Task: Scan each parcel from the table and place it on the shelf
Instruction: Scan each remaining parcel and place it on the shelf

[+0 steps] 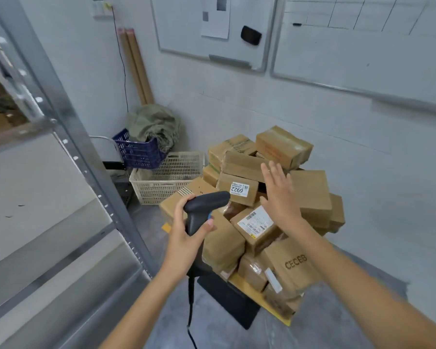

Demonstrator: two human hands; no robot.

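Left hand (184, 238) grips a black handheld barcode scanner (203, 210) by its handle, fingers wrapped round it, thumb near the blue trigger; the scanner's cord (191, 301) hangs down to the floor. Right hand (278, 195) hovers flat above the parcel pile (257, 205), fingers straight and spread wide, holding nothing. Pile of brown cardboard parcels covers the low surface (259, 295); the parcel labelled 6922 (238, 188) sits just left of the right hand. Left of the pile: metal shelf (68, 137). Behind the pile: cream basket (169, 177), blue crate (139, 152).
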